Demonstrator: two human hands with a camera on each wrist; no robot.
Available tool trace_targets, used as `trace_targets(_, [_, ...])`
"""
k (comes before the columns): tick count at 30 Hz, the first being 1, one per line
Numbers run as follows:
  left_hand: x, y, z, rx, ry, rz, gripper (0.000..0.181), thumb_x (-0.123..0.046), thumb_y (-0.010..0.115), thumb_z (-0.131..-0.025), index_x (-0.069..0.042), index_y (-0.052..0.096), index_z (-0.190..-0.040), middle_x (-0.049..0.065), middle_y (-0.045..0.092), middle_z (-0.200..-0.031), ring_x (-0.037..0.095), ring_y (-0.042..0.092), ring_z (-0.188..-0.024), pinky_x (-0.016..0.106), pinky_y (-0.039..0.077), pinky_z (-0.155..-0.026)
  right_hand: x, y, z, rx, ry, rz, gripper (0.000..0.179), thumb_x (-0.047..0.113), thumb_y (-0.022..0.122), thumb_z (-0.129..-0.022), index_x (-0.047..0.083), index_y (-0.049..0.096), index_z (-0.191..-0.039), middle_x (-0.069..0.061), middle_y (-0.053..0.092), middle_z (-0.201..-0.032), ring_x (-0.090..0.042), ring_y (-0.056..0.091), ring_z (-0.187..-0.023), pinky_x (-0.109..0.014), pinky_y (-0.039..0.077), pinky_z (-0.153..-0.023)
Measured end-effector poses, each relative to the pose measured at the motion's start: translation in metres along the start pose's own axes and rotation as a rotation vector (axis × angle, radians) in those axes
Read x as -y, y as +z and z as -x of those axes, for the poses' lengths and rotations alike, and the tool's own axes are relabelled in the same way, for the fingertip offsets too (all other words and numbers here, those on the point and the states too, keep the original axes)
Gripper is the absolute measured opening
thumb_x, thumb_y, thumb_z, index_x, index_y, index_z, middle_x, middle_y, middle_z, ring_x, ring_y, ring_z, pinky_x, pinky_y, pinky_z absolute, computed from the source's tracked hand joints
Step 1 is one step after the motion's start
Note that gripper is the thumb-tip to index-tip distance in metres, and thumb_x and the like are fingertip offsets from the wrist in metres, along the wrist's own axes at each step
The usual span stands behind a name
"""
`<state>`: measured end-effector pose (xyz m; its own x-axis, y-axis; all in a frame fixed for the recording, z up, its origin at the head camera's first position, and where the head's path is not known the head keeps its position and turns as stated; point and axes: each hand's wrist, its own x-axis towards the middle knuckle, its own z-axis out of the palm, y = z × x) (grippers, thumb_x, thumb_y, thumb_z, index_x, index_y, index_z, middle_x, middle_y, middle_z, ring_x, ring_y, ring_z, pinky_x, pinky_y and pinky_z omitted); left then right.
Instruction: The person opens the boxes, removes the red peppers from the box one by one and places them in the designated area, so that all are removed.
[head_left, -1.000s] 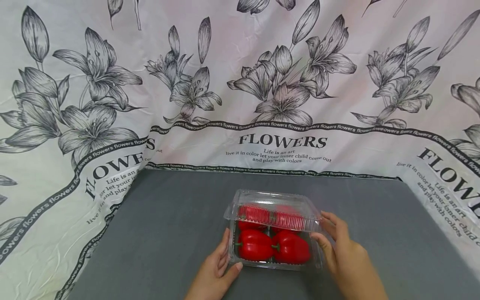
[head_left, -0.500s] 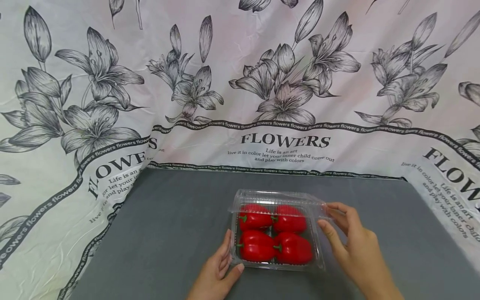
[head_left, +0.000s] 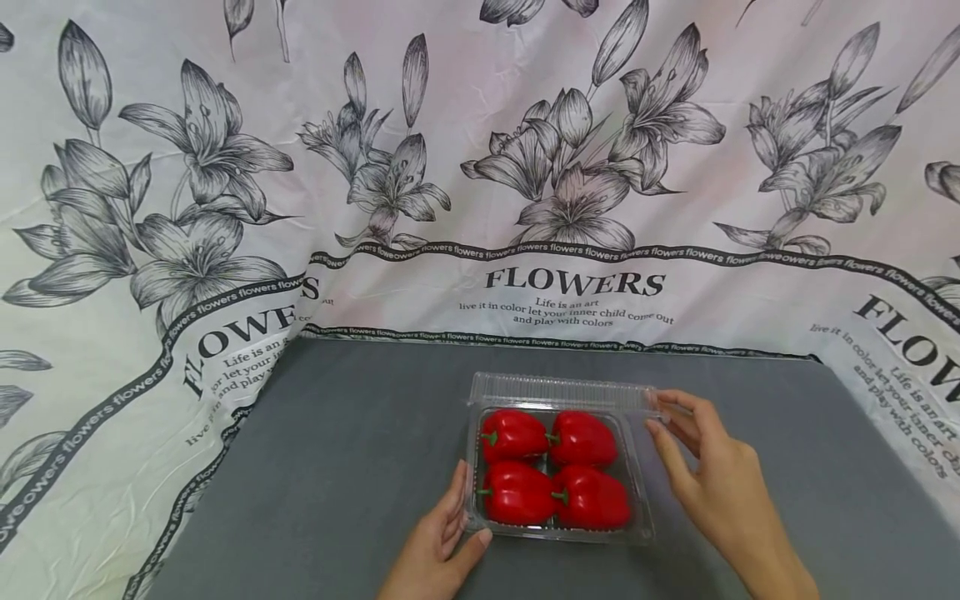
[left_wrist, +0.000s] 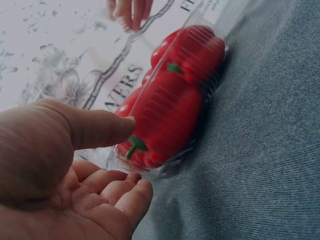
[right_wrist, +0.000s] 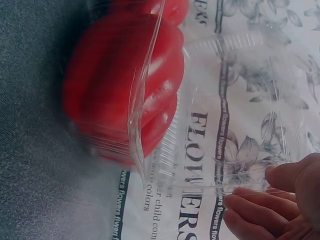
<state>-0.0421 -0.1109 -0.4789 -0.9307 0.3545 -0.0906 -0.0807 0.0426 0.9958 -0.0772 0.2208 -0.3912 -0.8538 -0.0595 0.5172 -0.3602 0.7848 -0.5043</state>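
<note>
A clear plastic clamshell container (head_left: 562,535) stands on the grey table with several red bell peppers (head_left: 519,493) in it, in two rows, green stems to the left. Its hinged lid (head_left: 558,390) is raised upright along the far side. My left hand (head_left: 438,537) holds the container's front left corner; in the left wrist view the thumb (left_wrist: 107,129) lies at the rim and the fingers curl by the corner below. With thumb and fingers my right hand (head_left: 720,475) pinches the lid's right edge. The right wrist view shows those fingertips on the transparent lid wall (right_wrist: 215,189).
Grey cloth (head_left: 360,433) covers the table around the container. Behind it and along both sides hangs a white curtain (head_left: 405,292) printed with lilies and the word FLOWERS.
The lid has swung up and back, away from the peppers, with my right hand moving right and slightly away along with it. My left hand has kept its hold on the corner.
</note>
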Motion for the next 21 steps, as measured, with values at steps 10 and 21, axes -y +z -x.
trace_targets(10, [0.003, -0.001, -0.001, -0.002, -0.008, -0.017, 0.092, -0.025, 0.072, -0.103, -0.004, 0.011, -0.169, 0.014, 0.018, -0.174, 0.03, 0.017, -0.159, 0.047, 0.026, -0.122, -0.008, 0.005, -0.009, -0.035, -0.03, -0.028, 0.046, -0.001, 0.079, -0.093, 0.001, 0.061, -0.135, -0.018, 0.076, -0.122, -0.035, 0.076, -0.103, -0.002, 0.047, -0.086])
trace_targets(21, [0.006, -0.001, 0.0, -0.005, -0.006, -0.038, 0.09, -0.028, 0.071, -0.104, -0.006, 0.012, -0.169, 0.013, 0.02, -0.174, 0.031, 0.02, -0.159, 0.046, 0.028, -0.123, -0.016, 0.007, -0.018, -0.019, 0.007, -0.035, 0.029, 0.004, 0.074, -0.099, 0.004, 0.069, -0.128, -0.016, 0.079, -0.115, -0.038, 0.077, -0.096, -0.015, 0.058, -0.08])
